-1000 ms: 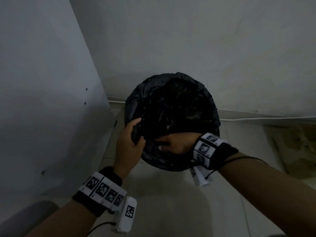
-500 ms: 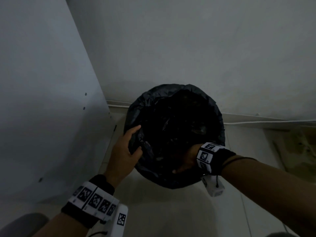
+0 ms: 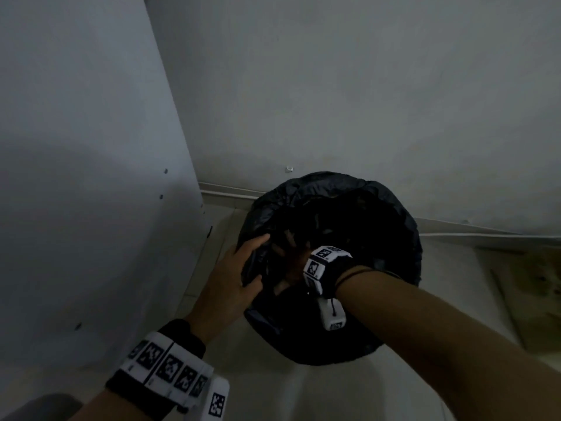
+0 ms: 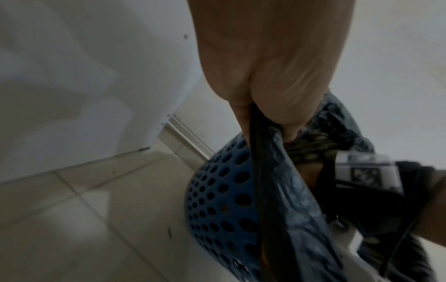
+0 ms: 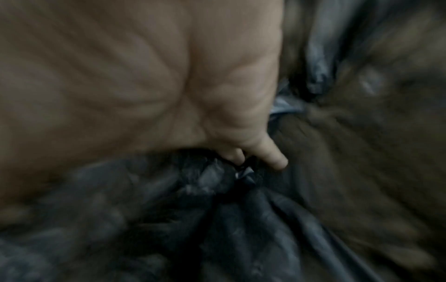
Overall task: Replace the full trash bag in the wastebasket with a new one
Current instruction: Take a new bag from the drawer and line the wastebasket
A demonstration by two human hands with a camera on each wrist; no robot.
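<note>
the black trash bag [image 3: 379, 202] sits in the blue perforated wastebasket [image 4: 217, 190], its top folded over the rim, down in the floor corner by the wall. the left hand [image 3: 230, 281] grips the near-left fold, fingers curled round it. the right hand [image 3: 291, 265] reaches inside, fingers bunching plastic. looks like the bag is being fitted or gathered; next, i'd say, work round the rim evenly.

Black trash bag [image 3: 391, 214]; blue wastebasket [image 4: 217, 190], round-hole pattern; black-white checkered wristbands [image 3: 170, 366]; floor tiles [image 4: 72, 219] seemingly beige.
</note>
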